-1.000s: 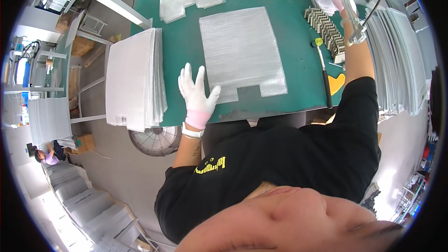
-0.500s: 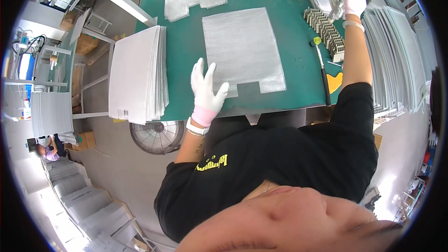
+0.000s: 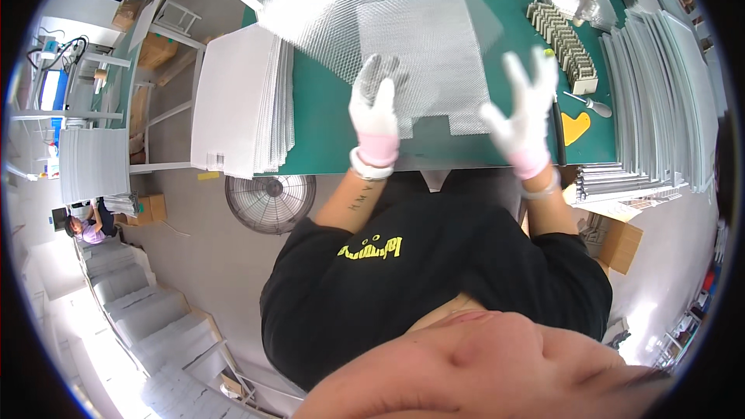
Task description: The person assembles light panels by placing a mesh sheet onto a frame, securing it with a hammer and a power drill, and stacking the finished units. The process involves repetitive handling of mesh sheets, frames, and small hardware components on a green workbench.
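My left hand (image 3: 374, 112), in a white glove with a pink cuff, grips the near corner of a see-through mesh sheet (image 3: 318, 12). That sheet is tilted and smeared by motion, over another mesh sheet (image 3: 427, 70) with a notched near edge, flat on the green table (image 3: 326, 140). My right hand (image 3: 524, 112), gloved alike and blurred, is raised right of the flat sheet with its fingers spread and nothing in them. Partly behind it lies a mallet (image 3: 558, 136) with a black handle.
A stack of white sheets (image 3: 237, 101) stands left, upright panels (image 3: 660, 93) right. On the table's right side are a row of metal clips (image 3: 563, 46), a screwdriver (image 3: 597, 107) and a yellow scraper (image 3: 575, 128). A floor fan (image 3: 272, 200) stands below the table edge.
My right hand has come down from the far right of the table toward the middle, without the tool it was at. My left hand has moved right and now raises a mesh sheet.
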Demonstrator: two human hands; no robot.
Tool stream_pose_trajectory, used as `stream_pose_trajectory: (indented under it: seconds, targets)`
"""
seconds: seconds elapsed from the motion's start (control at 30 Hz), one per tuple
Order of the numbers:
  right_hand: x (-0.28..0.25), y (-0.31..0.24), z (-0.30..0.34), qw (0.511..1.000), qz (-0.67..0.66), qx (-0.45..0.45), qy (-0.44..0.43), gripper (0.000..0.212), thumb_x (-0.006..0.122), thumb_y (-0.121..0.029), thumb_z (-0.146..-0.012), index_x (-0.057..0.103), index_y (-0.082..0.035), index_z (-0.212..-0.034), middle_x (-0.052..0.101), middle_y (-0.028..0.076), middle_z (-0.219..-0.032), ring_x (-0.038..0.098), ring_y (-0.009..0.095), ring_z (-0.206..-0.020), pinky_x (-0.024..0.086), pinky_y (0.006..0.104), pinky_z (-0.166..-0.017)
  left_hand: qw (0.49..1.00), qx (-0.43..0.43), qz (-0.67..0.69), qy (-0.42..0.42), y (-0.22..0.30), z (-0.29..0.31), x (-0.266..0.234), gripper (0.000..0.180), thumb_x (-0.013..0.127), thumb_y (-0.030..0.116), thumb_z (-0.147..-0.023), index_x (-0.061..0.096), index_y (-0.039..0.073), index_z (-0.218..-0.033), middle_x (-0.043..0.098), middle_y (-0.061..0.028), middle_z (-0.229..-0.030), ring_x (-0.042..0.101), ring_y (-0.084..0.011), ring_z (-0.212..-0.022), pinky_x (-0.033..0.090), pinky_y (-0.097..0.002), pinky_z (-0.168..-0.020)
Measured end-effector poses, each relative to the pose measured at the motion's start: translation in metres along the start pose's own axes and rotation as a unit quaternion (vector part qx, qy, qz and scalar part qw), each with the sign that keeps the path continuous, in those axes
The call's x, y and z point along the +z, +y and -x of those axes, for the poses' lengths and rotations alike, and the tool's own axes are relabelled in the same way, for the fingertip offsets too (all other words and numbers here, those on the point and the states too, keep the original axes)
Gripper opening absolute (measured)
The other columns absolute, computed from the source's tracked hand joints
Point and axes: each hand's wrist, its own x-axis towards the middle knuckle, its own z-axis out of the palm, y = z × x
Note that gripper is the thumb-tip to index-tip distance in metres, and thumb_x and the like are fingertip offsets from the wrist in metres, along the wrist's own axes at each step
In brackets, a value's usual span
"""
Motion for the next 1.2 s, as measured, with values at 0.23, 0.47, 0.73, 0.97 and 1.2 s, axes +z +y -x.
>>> stream_pose_trajectory:
  seconds: [0.23, 0.47, 0.73, 0.97, 1.2]
  targets:
    - [0.001, 0.022, 0.014, 0.946, -0.181, 0.208, -0.173, 0.090, 0.076, -0.014, -0.083, 0.027, -0.006, -0.158, 0.068, 0.013, -0.087, 0.061, 0.021, -0.061, 0.052, 0.0319, -0.061, 0.957, -0.038, -0.273, -0.090, 0.017, 0.004, -0.048, 0.073, 0.074, 0.011, -0.087, 0.038, -0.007, -0.148, 0.061, -0.0199, -0.128, 0.064, -0.0235, -0.105, 0.054, -0.0358, -0.094]
    - [0.036, 0.030, 0.027, 0.965, -0.124, 0.197, -0.123, 0.086, 0.076, -0.019, -0.083, 0.032, -0.007, -0.156, 0.067, 0.013, -0.086, 0.068, 0.031, -0.074, 0.055, 0.0380, -0.070, 0.751, 0.138, -0.629, -0.148, 0.005, -0.014, -0.059, 0.083, 0.082, 0.030, -0.079, 0.045, -0.004, -0.144, 0.061, -0.0179, -0.112, 0.059, -0.0308, -0.104, 0.049, -0.0395, -0.093]
    - [0.060, 0.033, 0.021, 0.964, -0.061, 0.200, -0.163, 0.078, 0.074, -0.025, -0.086, 0.038, -0.009, -0.153, 0.069, 0.015, -0.098, 0.068, 0.032, -0.084, 0.055, 0.0393, -0.076, 0.685, 0.082, -0.710, -0.141, -0.012, -0.027, -0.062, 0.080, 0.081, 0.033, -0.078, 0.048, -0.004, -0.141, 0.061, -0.0210, -0.116, 0.060, -0.0357, -0.108, 0.050, -0.0423, -0.094]
    - [0.074, 0.040, 0.035, 0.973, -0.029, 0.158, -0.167, 0.056, 0.071, -0.025, -0.089, 0.054, -0.012, -0.141, 0.067, 0.012, -0.103, 0.067, 0.029, -0.085, 0.055, 0.0385, -0.077, 0.669, 0.065, -0.727, -0.140, -0.017, -0.026, -0.067, 0.079, 0.080, 0.035, -0.078, 0.050, -0.002, -0.141, 0.061, -0.0215, -0.119, 0.060, -0.0365, -0.111, 0.050, -0.0431, -0.097]
    - [0.072, 0.043, 0.027, 0.960, -0.019, 0.162, -0.229, 0.050, 0.067, -0.029, -0.091, 0.056, -0.010, -0.137, 0.066, 0.016, -0.107, 0.066, 0.034, -0.095, 0.054, 0.0428, -0.084, 0.650, 0.073, -0.741, -0.148, -0.019, -0.030, -0.069, 0.079, 0.079, 0.042, -0.078, 0.052, 0.004, -0.142, 0.061, -0.0212, -0.120, 0.062, -0.0358, -0.107, 0.053, -0.0432, -0.092]
